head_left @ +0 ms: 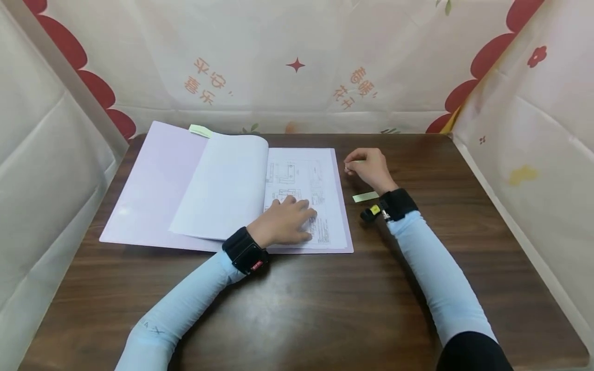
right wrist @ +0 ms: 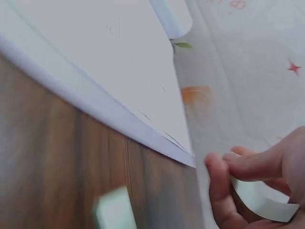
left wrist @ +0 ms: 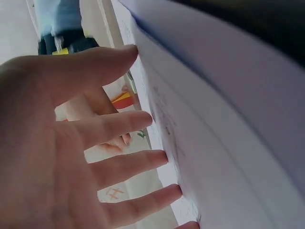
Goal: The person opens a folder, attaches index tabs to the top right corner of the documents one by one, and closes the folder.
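An open lilac folder (head_left: 153,180) holds white sheets, its turned page (head_left: 223,185) curving over to the left. On the right-hand sheet (head_left: 325,165), printed with line drawings, my left hand (head_left: 283,224) rests with fingers spread; the left wrist view shows its fingertips touching the paper. Beyond the folder's right edge, my right hand (head_left: 368,167) is raised, thumb and fingers pinching a pale sticky-note strip (right wrist: 262,202) that curls toward the palm. A light green strip, seemingly sticky notes (head_left: 365,197), lies on the table near the right wrist.
A green tab (head_left: 200,130) sticks out at the top of the turned page. The brown wooden table (head_left: 297,309) is bordered by patterned cloth (head_left: 297,93) at the back and sides. Both wrists wear black straps, the right one (head_left: 396,203) with a yellow-marked piece dangling.
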